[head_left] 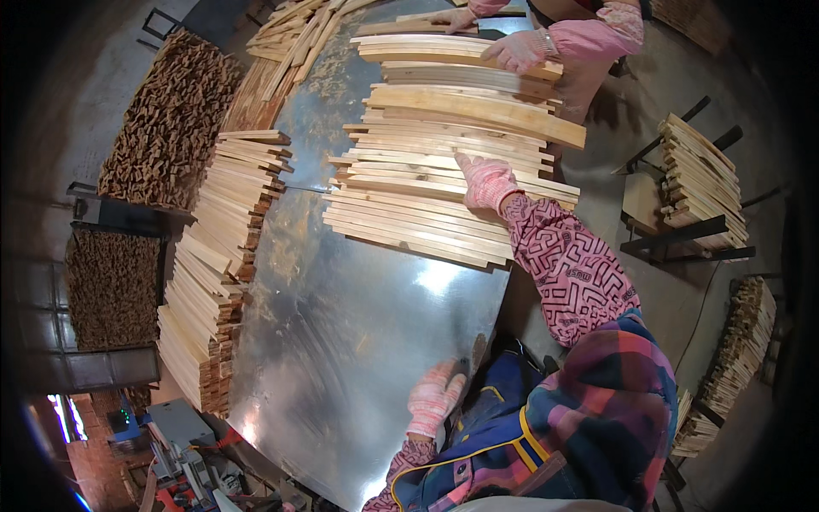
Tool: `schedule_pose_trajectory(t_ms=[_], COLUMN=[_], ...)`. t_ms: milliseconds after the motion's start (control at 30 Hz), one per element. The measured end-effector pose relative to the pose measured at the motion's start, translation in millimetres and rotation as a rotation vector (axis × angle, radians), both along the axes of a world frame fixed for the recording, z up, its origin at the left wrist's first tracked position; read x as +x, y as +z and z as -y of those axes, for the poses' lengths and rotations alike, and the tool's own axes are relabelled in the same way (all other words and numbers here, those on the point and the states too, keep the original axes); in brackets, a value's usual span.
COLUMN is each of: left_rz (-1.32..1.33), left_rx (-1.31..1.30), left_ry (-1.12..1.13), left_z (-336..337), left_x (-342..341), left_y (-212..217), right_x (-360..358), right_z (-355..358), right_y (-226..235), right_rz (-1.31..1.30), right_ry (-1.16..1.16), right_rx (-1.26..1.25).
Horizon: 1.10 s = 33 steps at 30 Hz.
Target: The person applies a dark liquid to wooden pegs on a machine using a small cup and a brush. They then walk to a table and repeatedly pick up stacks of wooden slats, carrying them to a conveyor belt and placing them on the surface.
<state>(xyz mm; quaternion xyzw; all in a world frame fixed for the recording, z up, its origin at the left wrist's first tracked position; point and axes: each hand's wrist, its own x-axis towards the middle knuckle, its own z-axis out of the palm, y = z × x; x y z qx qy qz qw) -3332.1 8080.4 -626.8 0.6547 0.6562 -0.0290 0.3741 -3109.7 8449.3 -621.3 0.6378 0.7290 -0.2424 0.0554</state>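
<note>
My right grip (488,181) lies on the slats (409,218), upper centre of the frame; I cannot tell whether it closes on one. My left grip (433,399), lower centre, is released, resting on the surface (341,358) near its edge. Each slat should handle light and stiff; take hold near the ends. Room for moving appears below the slats, bounded by the stack (200,273) at left; a co-worker's hand (520,51) limits the top.
</note>
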Motion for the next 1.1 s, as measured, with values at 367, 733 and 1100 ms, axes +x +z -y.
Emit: schedule_pose_trajectory(t_ms=[367, 733, 1100], left_rz=[0.786, 1.224, 0.833], left_rx=[0.406, 0.300, 0.804], left_ry=[0.676, 0.515, -0.136], left_z=[20.0, 140.8, 191.5], left_x=[-53.5, -146.5, -101.1], left_y=[-27.6, -15.6, 9.1], right_x=[-81.4, -194.9, -127.2], right_z=[149.1, 433.4, 713.0], right_y=[44.8, -12.9, 73.1], right_rz=[-0.581, -0.610, -0.711], right_ry=[0.208, 0.358, 0.098], right_rx=[-0.046, -0.117, -0.331])
